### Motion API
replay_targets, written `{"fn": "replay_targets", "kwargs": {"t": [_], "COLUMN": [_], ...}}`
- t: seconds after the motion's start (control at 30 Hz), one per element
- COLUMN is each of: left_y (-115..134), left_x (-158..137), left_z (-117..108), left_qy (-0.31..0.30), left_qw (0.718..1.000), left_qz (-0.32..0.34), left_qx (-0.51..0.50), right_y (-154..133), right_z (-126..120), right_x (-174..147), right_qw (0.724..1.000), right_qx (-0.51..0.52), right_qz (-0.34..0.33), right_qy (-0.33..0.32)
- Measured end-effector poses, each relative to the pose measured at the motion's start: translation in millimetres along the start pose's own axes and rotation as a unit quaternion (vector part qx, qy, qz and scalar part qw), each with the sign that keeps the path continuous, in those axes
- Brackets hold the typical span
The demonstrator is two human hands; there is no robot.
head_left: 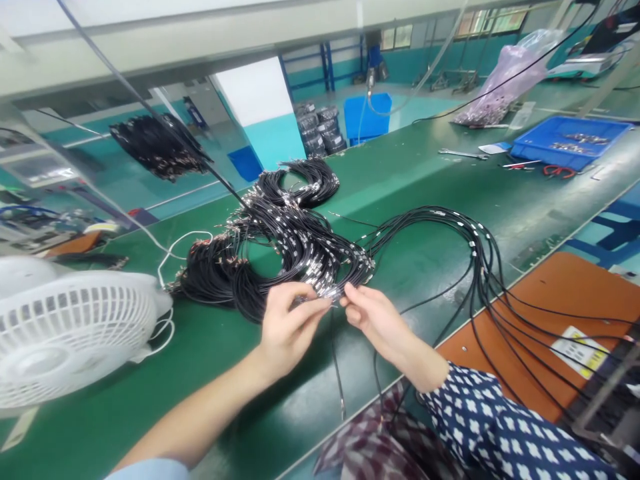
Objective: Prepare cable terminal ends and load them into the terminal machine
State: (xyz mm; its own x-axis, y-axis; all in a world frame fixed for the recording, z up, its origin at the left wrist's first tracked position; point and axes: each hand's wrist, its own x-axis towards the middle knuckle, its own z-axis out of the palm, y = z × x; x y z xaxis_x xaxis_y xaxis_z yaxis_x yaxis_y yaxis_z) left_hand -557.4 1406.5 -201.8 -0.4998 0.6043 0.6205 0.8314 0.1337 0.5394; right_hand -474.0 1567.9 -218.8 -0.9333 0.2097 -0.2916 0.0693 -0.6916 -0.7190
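My left hand point(294, 327) is closed in a pinch, thumb against fingers, at the near edge of a large heap of black cables point(280, 230). Facing it, my right hand point(375, 319) is also pinched, its fingertips just short of the left thumb. Between them is the end of a thin black cable point(337, 370), which hangs down toward the table's front edge. The exact grip on the small end is hard to make out. Silvery metal ends and white tags crowd the heap right behind my fingertips.
A white fan point(75, 333) stands at left. Loose cables point(450, 217) arch right over an orange board point(560, 293). On the green table point(395, 187) lie a wrench point(463, 155), red-handled pliers point(559, 172) and a blue tray point(570, 143). A cable bundle point(155, 147) hangs behind.
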Motion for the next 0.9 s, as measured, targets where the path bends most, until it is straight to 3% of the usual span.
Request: {"fn": "replay_targets", "kwargs": {"t": [0.1,0.2,0.43,0.5,0.67,0.9], "left_y": [-0.2,0.0,-8.8,-12.8,-14.1,-10.2], "left_x": [4.4,13.9,28.5,30.7,40.8,50.9], "left_z": [-3.9,-10.2,-18.6,-18.7,-22.0,-29.2], "left_qy": [-0.032,-0.073,-0.179,-0.172,-0.088,-0.068], "left_qw": [0.995,0.969,0.915,0.903,0.89,0.883], "left_qz": [-0.071,-0.165,-0.253,-0.285,-0.312,-0.327], "left_qx": [-0.056,-0.169,-0.26,-0.271,-0.321,-0.329], "right_y": [0.0,0.7,-0.8,-1.9,-2.6,5.4], "right_z": [1.5,3.8,0.4,-1.5,5.1,18.8], "right_x": [0.8,2.4,5.1,3.7,1.7,28.1], "right_qw": [1.0,1.0,0.994,0.993,0.988,0.975], "right_qx": [0.008,0.002,-0.109,-0.115,-0.1,-0.153], "right_qz": [0.004,-0.003,0.008,-0.002,-0.061,-0.137], "right_qy": [0.004,0.013,0.027,-0.005,-0.103,-0.085]}}
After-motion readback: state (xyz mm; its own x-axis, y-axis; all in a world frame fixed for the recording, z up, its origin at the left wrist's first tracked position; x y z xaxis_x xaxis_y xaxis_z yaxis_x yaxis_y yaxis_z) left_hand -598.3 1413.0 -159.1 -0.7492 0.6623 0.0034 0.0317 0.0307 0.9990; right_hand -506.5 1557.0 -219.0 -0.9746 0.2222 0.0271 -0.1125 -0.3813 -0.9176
